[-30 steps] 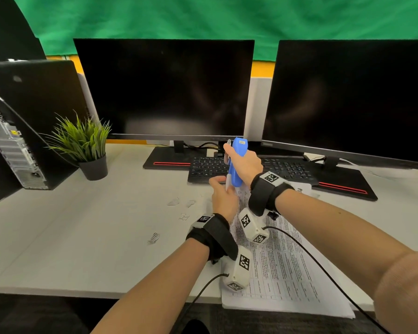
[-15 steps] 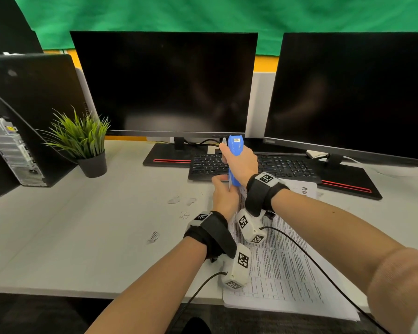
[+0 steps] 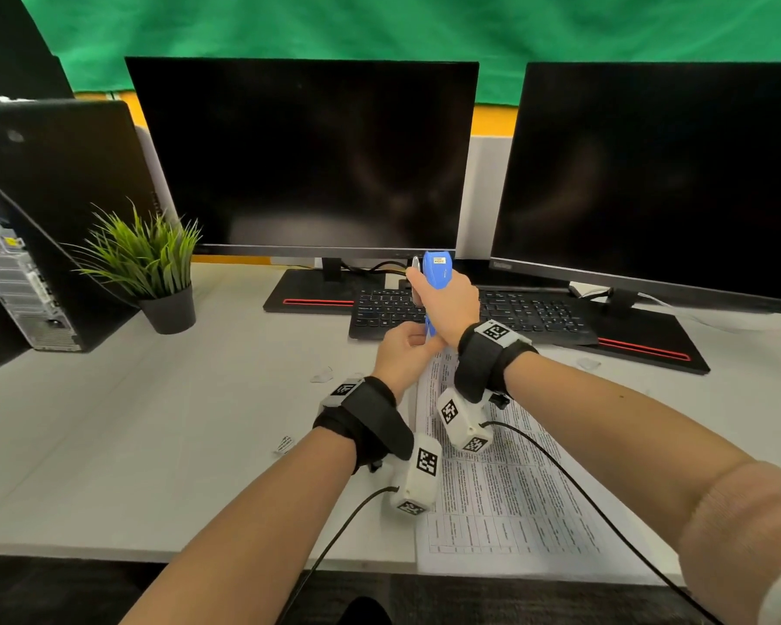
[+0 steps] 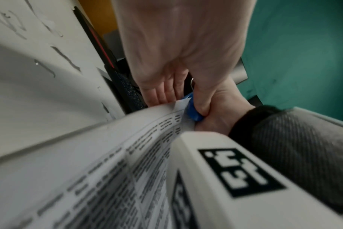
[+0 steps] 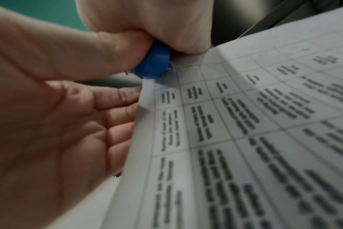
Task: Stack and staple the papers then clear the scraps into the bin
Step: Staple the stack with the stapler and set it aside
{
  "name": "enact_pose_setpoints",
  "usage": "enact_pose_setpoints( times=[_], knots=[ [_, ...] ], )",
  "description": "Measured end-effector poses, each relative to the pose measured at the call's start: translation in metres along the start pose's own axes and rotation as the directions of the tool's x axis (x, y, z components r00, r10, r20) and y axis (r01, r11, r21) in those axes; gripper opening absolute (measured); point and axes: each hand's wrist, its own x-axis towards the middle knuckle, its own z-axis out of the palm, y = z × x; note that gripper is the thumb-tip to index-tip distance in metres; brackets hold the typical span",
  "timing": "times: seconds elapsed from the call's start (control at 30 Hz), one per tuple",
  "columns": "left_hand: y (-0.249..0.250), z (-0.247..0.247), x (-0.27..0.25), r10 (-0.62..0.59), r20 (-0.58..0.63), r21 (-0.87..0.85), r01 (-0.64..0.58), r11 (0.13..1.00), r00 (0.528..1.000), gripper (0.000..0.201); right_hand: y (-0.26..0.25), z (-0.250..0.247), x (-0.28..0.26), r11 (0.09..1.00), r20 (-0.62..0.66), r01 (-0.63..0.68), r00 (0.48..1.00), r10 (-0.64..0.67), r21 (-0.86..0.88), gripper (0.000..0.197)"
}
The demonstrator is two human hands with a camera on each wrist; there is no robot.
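A stack of printed papers lies on the white desk, its near edge hanging over the front. My right hand grips a blue stapler held nearly upright, its lower end at the stack's far left corner. My left hand holds that corner lifted, fingers under the sheets and thumb up by the stapler. The stapler's mouth is hidden behind the hands. Small paper scraps lie left of the stack, one nearer, one at the right.
A black keyboard sits just behind the hands, below two dark monitors. A potted plant and a computer tower stand at the left. No bin is in view.
Both hands stay at the papers' far left corner. The stapler stands a little more upright than a second ago, and the head view has shifted slightly.
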Motion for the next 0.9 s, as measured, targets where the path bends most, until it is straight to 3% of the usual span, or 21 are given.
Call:
enact_pose_setpoints(
  times=[0.17, 0.3, 0.37, 0.47, 0.53, 0.6, 0.67, 0.77, 0.9],
  knots=[
    [-0.003, -0.002, -0.001, 0.025, -0.032, 0.044, -0.023, 0.999, 0.999, 0.035, -0.006, 0.001, -0.002, 1.0, 0.004, -0.007, 1.0, 0.007, -0.024, 0.037],
    [-0.002, -0.008, -0.005, -0.112, 0.182, 0.111, 0.093, 0.989, 0.977, 0.047, -0.014, -0.005, -0.008, 1.0, 0.072, 0.013, 0.997, -0.012, -0.021, 0.036],
    [-0.004, -0.011, -0.005, -0.157, 0.182, 0.137, 0.133, 0.982, 0.971, 0.056, -0.019, -0.011, -0.013, 1.0, 0.115, 0.001, 0.993, -0.001, -0.004, 0.036],
    [-0.006, -0.007, -0.006, -0.197, 0.059, 0.078, 0.192, 0.978, 0.979, 0.055, -0.036, -0.031, -0.014, 0.982, 0.0, -0.048, 0.999, 0.049, 0.183, 0.037],
    [-0.008, -0.003, -0.008, -0.237, 0.026, -0.022, 0.237, 0.971, 0.971, 0.048, -0.048, -0.056, -0.014, 0.916, -0.113, -0.079, 0.985, 0.134, 0.394, 0.034],
    [-0.007, -0.004, -0.011, -0.252, 0.026, -0.084, 0.253, 0.964, 0.967, 0.046, -0.041, -0.087, -0.014, 0.864, -0.106, -0.143, 0.97, 0.22, 0.484, 0.029],
    [-0.004, -0.009, -0.014, -0.251, 0.028, -0.106, 0.253, 0.962, 0.967, 0.045, -0.018, -0.115, -0.023, 0.863, -0.007, -0.265, 0.955, 0.297, 0.43, 0.03],
    [0.006, -0.02, -0.018, -0.229, 0.034, -0.173, 0.231, 0.958, 0.973, 0.04, 0.013, -0.143, -0.057, 0.885, 0.096, -0.46, 0.886, 0.453, 0.076, 0.037],
    [0.028, -0.044, -0.023, -0.232, 0.039, -0.221, 0.235, 0.947, 0.972, 0.041, 0.009, -0.15, -0.094, 0.836, 0.237, -0.541, 0.804, 0.545, -0.089, 0.033]
  ],
)
